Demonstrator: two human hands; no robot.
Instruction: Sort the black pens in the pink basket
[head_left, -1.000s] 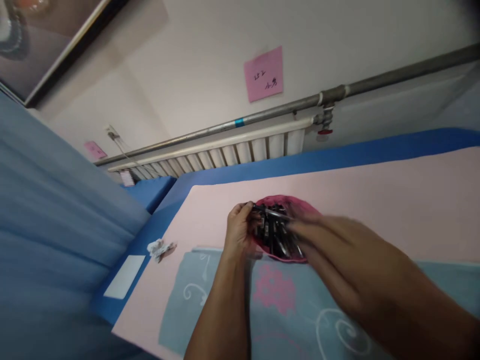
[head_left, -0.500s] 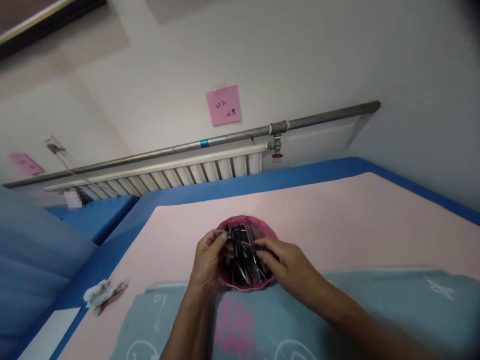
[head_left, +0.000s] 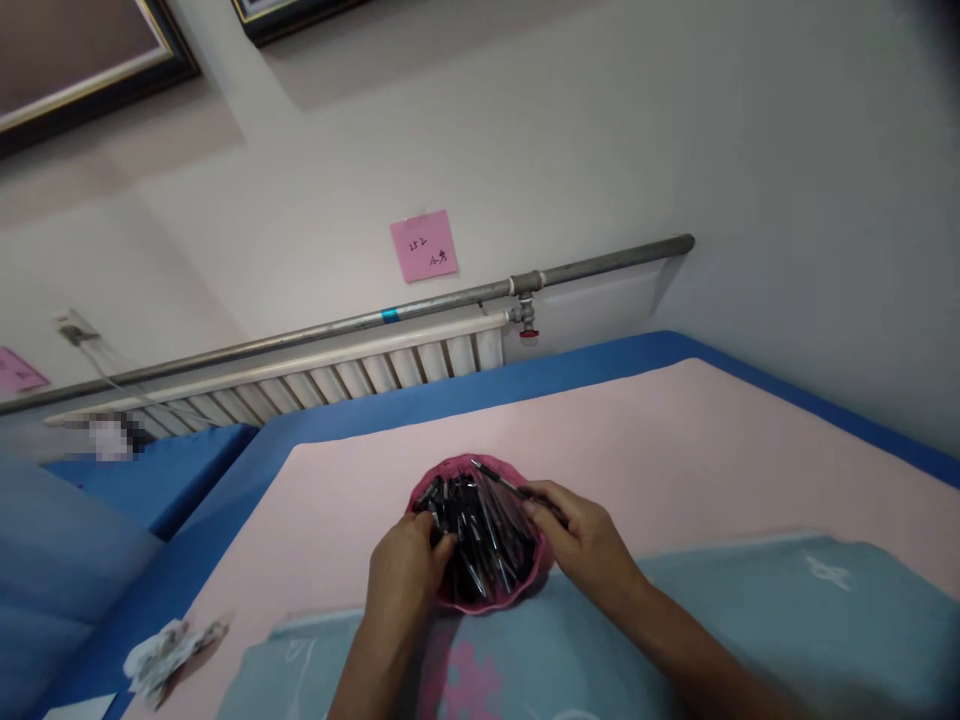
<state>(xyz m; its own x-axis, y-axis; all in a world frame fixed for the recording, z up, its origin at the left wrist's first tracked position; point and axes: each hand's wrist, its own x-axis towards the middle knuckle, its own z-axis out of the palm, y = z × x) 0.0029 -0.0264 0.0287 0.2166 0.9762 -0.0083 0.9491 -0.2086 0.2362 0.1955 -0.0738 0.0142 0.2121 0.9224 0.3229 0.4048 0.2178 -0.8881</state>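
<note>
A round pink basket (head_left: 486, 607) with a wavy rim is filled with several dark and clear pens (head_left: 476, 535). My right hand (head_left: 581, 525) grips a dark pen (head_left: 501, 481) over the basket's right side, its pale tip pointing up and left. At the left rim, my left hand (head_left: 409, 565) has its fingers curled in among the pens. What those fingers pinch, if anything, is hidden behind them.
The basket stands on a pink sheet (head_left: 622, 420) by a teal patterned cloth (head_left: 720, 600). A crumpled white tissue (head_left: 161, 655) lies at left. Beyond the blue edge (head_left: 592, 365) are a radiator (head_left: 382, 370), a pipe (head_left: 450, 300) and a wall with a pink note (head_left: 424, 246).
My hands have drawn apart; earlier both held the pen. The left has dropped to the basket's left side, while the right keeps the pen, now with its tip uncovered. The view has tilted up.
</note>
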